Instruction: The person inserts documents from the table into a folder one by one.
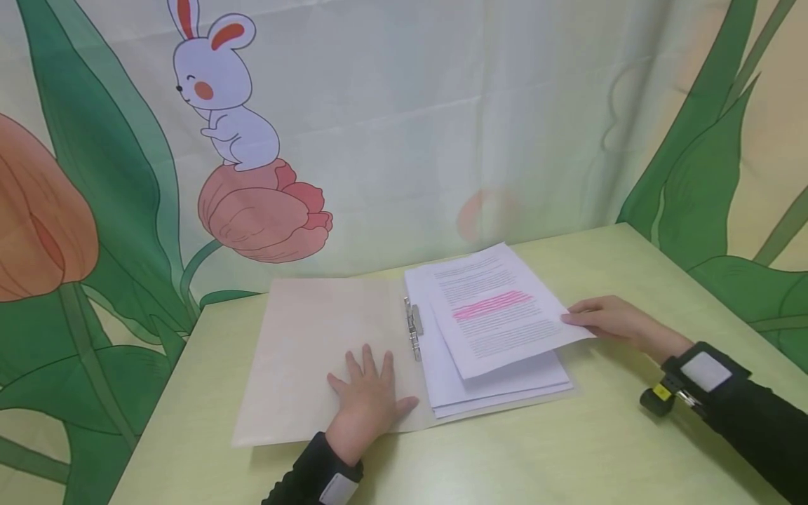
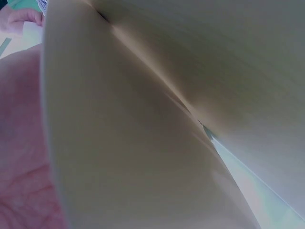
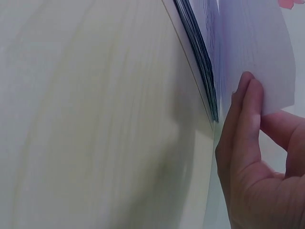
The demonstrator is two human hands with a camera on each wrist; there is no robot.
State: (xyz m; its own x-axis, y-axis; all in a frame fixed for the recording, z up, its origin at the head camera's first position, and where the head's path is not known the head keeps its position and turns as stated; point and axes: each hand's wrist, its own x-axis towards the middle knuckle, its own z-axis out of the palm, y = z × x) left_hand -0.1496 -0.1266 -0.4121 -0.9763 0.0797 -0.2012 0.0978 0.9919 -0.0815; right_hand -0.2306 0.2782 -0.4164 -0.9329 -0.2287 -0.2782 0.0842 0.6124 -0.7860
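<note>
An open beige file folder [image 1: 303, 337] lies on the table, a metal clip fastener [image 1: 413, 328] along its spine. On its right half sits a stack of paper [image 1: 505, 401]. My left hand [image 1: 366, 396] presses on the inside of the left cover with fingers spread. In the left wrist view, part of that palm shows beside the underside of the cover [image 2: 119, 133]. My right hand [image 1: 609, 319] pinches the lower right corner of a printed sheet [image 1: 486, 308] with pink highlighter lines. The sheet is raised over the stack; in the right wrist view, thumb and fingers hold its edge.
The pale wooden table [image 1: 631, 435] extends around the folder. Behind it hangs a curtain [image 1: 404, 126] printed with a rabbit, tulips and large leaves. A small black device [image 1: 658, 400] hangs from the right wrist strap [image 1: 707, 370].
</note>
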